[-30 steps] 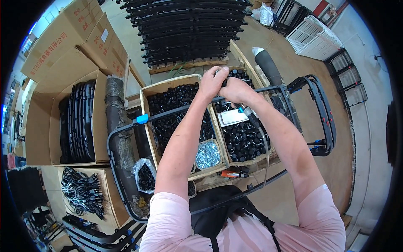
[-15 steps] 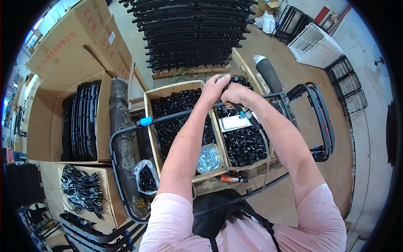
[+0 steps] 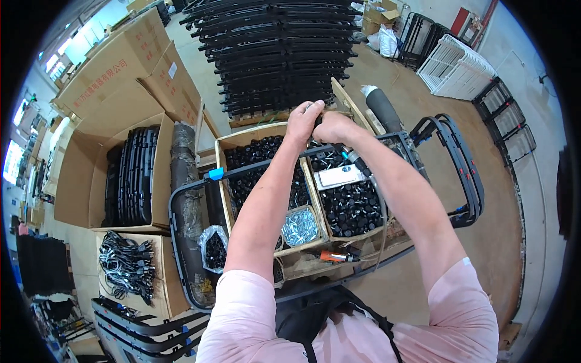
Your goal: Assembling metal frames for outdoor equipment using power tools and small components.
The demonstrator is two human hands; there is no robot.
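**Operator:** What is the state of each hand?
**Instructor:** The right hand is curled round a hose-fed hand tool; its fingers hide the front of the tool. The left hand is bent, thumb uppermost, just beside the right. A dark piece shows between the two hands, but whether the left is clamped on it cannot be told.

**Operator:** Where is the work?
**Instructor:** The black rounded-corner frame spans the wooden bins. Its far bar passes beneath both forearms. The tool's rear slants down toward the right forearm, above the white rectangular case.

**Operator:** How should the hands be managed?
**Instructor:** As a recommendation: brace with the left hand and keep its fingertips out of line with the tool's tip. Align the tool before applying force, and press steadily. A slanted approach could slip.

**Operator:** And the hose?
**Instructor:** It hangs beside the right forearm, over the bin of black round-headed parts. Leave slack in it; a snag on the frame would probably pull the tool askew. Keep it clear of the silver screws also.
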